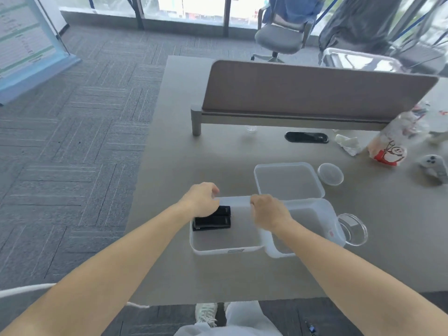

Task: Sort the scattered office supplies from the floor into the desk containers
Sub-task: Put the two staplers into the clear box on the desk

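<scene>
The head-worn camera looks steeply down over the desk (181,154), close.

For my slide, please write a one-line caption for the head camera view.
Left hand and right hand hold the far rim of a translucent container with black items inside, on a desk.
</scene>
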A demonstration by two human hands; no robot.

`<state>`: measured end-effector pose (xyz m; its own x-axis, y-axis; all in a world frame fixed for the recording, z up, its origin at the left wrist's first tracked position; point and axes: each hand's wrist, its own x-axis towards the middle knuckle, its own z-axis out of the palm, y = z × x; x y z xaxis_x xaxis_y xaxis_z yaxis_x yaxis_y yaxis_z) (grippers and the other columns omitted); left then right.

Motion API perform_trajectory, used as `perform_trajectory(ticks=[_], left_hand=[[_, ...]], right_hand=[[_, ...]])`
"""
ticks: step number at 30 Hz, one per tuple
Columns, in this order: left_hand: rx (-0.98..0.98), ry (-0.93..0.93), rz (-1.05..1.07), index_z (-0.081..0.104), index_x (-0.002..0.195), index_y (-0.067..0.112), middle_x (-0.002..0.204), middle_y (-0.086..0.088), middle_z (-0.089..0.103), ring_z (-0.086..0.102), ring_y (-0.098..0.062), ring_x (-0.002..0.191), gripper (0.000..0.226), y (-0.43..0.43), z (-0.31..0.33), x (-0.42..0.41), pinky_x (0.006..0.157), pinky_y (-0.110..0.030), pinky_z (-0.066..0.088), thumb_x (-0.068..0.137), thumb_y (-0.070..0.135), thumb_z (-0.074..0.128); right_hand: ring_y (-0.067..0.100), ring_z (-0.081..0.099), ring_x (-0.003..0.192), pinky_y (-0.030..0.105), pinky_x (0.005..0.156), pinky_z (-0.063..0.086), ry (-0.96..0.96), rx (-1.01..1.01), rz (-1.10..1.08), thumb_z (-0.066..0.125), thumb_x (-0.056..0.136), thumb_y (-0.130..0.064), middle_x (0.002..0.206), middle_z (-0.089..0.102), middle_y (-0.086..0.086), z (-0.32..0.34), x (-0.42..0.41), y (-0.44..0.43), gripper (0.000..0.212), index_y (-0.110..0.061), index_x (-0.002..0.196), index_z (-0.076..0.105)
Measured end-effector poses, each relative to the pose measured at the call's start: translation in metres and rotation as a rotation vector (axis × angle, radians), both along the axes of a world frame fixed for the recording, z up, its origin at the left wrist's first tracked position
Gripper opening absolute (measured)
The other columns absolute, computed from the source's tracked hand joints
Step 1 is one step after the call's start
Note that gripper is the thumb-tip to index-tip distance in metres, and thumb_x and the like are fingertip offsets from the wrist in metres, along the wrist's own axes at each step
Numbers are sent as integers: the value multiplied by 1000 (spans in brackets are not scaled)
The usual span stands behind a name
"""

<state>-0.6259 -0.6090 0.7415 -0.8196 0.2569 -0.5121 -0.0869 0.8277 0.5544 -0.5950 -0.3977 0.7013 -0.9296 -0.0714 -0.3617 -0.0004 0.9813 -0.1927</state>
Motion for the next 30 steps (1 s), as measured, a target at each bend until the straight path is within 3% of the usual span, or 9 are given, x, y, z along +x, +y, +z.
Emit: perform_trajectory(ticks=[2,6,11,15,17,19,22,24,30], left_hand=[[74,37,-72,60,125,20,121,1,63,57,-17,106,33,24,8,0,88,-25,42,95,30,55],[208,42,-261,62,122,20,118,1,66,61,-15,98,32,91,23,16,79,-24,46,93,30,57],[287,71,-492,66,121,20,122,2,68,64,-18,107,32,169,55,63,86,-23,47,92,31,58],[236,152,-736,72,111,19,115,-3,71,64,-24,107,27,220,61,119,86,-25,48,92,28,55],[204,241,-815,72,110,18,114,-4,70,63,-25,109,25,240,49,140,83,-22,43,95,28,55],[201,299,-840,70,117,20,120,-3,69,61,-23,115,28,260,30,160,92,-22,44,95,31,56],[198,357,-852,69,118,26,120,0,69,64,-22,112,31,292,-19,204,98,-30,50,92,35,57],[222,373,-879,69,119,26,119,1,70,66,-21,109,31,312,-54,246,96,-28,51,92,36,58],[231,367,-1102,70,115,21,118,1,69,63,-21,106,27,324,-164,388,90,-28,51,95,35,59]], right_hand=[[38,61,98,36,70,43,7,90,-45,43,91,-6,106,63,14,27,7,25,22,-8,108,57],[36,60,104,41,82,52,8,225,-196,44,86,-3,115,63,12,86,34,81,36,-13,117,58],[32,60,103,33,77,44,74,268,-423,43,89,-13,118,62,7,141,88,147,37,-25,118,62],[35,62,100,36,79,50,94,287,-534,44,91,-20,114,65,9,141,149,186,30,-24,111,67],[34,63,94,37,78,52,178,273,-580,46,92,-22,107,69,8,126,178,208,26,-24,105,68],[31,62,88,37,75,52,274,255,-633,48,93,-23,101,70,7,101,212,227,23,-23,103,69],[32,63,89,39,77,54,345,240,-711,48,94,-24,99,70,7,42,281,244,22,-20,104,68],[34,63,92,37,75,52,372,246,-796,48,95,-25,100,69,9,-5,340,244,22,-18,106,66],[33,59,107,41,90,51,29,178,-935,52,94,-40,113,60,7,-152,508,215,25,-22,106,66]])
